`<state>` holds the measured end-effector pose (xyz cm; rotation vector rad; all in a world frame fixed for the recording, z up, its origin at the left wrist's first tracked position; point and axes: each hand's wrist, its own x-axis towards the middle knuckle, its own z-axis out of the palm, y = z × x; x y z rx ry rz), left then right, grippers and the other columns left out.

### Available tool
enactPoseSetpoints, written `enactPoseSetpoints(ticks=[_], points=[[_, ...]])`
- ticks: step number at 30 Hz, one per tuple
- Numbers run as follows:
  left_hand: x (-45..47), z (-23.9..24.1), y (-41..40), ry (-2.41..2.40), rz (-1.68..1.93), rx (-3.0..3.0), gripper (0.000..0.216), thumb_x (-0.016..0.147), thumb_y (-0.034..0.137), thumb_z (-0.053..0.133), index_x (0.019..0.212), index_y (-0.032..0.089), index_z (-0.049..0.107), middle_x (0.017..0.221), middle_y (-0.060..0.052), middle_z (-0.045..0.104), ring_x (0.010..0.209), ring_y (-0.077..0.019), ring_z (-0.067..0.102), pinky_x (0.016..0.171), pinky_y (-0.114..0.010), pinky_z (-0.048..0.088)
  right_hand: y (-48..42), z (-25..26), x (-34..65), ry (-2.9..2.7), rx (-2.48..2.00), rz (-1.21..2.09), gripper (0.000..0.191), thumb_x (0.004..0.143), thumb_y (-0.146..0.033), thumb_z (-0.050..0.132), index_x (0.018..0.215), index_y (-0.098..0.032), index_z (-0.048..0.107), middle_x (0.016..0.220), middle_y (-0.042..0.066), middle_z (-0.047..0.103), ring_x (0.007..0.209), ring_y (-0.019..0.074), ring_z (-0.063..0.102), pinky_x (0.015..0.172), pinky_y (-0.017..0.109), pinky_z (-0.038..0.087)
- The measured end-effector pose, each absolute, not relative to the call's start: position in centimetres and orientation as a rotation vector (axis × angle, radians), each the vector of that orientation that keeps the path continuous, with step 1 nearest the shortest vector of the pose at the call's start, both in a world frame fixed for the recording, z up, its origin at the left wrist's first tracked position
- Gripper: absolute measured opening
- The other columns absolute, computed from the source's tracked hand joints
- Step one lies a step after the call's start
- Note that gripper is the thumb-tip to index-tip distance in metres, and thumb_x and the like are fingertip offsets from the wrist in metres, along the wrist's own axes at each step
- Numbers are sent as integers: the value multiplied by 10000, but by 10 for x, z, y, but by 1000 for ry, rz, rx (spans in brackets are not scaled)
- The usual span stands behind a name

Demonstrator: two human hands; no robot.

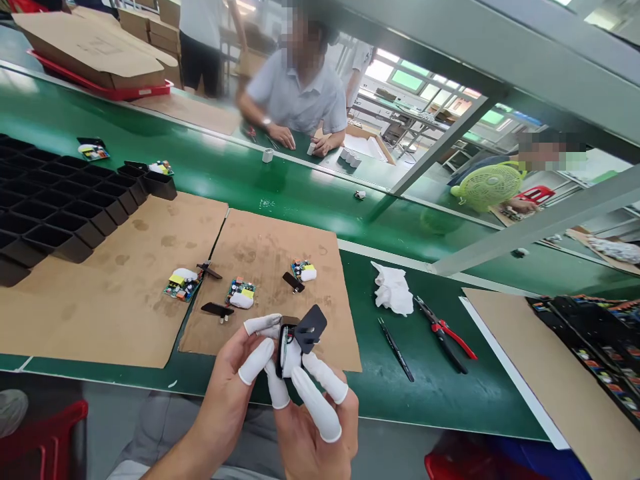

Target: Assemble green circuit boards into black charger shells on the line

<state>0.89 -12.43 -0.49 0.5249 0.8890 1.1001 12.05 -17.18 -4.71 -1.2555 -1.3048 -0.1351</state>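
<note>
Both my hands wear white finger cots and meet over the table's near edge. My left hand [235,380] and my right hand [317,417] pinch together a small assembly [293,340]: a white and black charger body with a black plug plate [313,325] tilted on top. On the brown cardboard mat [273,257] beyond lie three small circuit boards with white parts [241,294], [304,270], [181,283]. Loose black plug plates [217,309], [293,282] lie beside them.
Black compartment trays [55,207] fill the left. A white cloth [393,288], red-handled pliers [445,331] and black tweezers [395,340] lie on the green belt at right. A tray of boards [595,340] sits far right. Another person [295,93] works across the belt; a green fan [487,187] stands beyond.
</note>
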Motion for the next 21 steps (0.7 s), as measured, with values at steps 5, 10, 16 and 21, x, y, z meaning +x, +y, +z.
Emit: enactPoseSetpoints(ticks=[5, 10, 16, 21], points=[[9, -8, -126, 846, 1115, 501, 617, 831, 549, 964, 1315, 207, 790, 1219, -112, 861, 1155, -308, 800, 969, -336, 626, -166, -34, 114, -1302, -1214, -236, 610, 915, -108, 900, 1472, -303, 744, 1161, 89, 834, 1030, 306, 831, 792, 457, 742], [9, -8, -126, 841, 1124, 503, 618, 819, 542, 975, 1291, 192, 786, 1170, -115, 863, 1093, -295, 813, 920, -321, 625, -161, -32, 113, -1291, -1198, -349, 656, 871, -53, 912, 1438, -349, 764, 1085, 53, 835, 947, 296, 834, 719, 448, 744], [9, -10, -128, 842, 1118, 511, 603, 834, 536, 960, 1294, 193, 775, 1181, -114, 860, 1097, -296, 808, 927, -326, 616, -171, -41, 117, -1294, -1226, -214, 584, 897, -100, 910, 1427, -291, 757, 1146, 89, 828, 1019, 311, 828, 801, 462, 739], [12, -7, -128, 851, 1121, 508, 625, 829, 597, 941, 1264, 183, 770, 1128, -112, 857, 1084, -303, 802, 926, -344, 617, -177, -48, 118, -1178, -1248, -45, 514, 896, -155, 931, 1374, -259, 774, 1193, 114, 801, 1052, 299, 814, 828, 443, 730]])
